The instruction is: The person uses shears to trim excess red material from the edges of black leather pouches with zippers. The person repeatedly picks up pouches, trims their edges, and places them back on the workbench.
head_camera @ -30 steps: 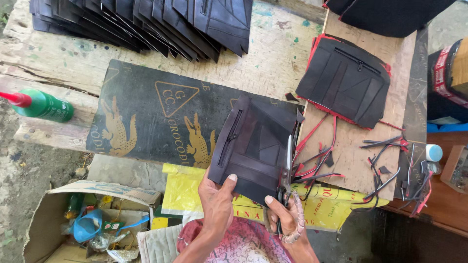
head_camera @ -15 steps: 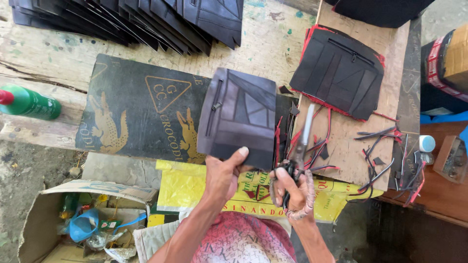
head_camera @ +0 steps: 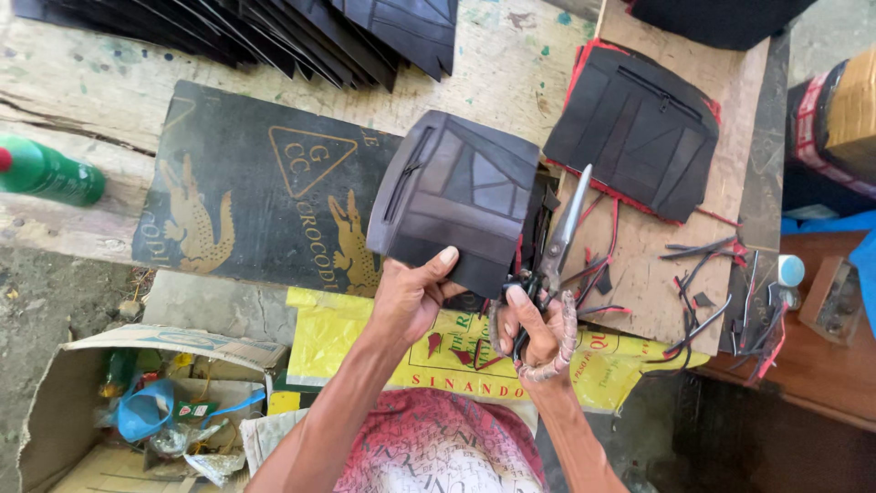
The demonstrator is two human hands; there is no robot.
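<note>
My left hand [head_camera: 412, 294] grips the lower edge of a black stitched panel [head_camera: 456, 196] with a zip slot, held up over the wooden workbench [head_camera: 137, 91]. My right hand [head_camera: 538, 333] holds a pair of scissors [head_camera: 558, 239], blades pointing up beside the panel's right edge. A black mat with gold crocodile figures [head_camera: 246, 196] lies under and left of the panel. Another black panel with red trim [head_camera: 639, 128] rests on a board to the right.
A fanned row of black panels [head_camera: 274, 27] lies along the bench's far edge. Black and red offcuts [head_camera: 721, 292] litter the right board. A green bottle [head_camera: 50, 173] lies at left. A yellow bag [head_camera: 356, 333] and an open cardboard box [head_camera: 82, 402] of rubbish sit below.
The panel has been turned and lifted to the left across the mat. The scissors have swung up beside its right edge, blades now clearly showing.
</note>
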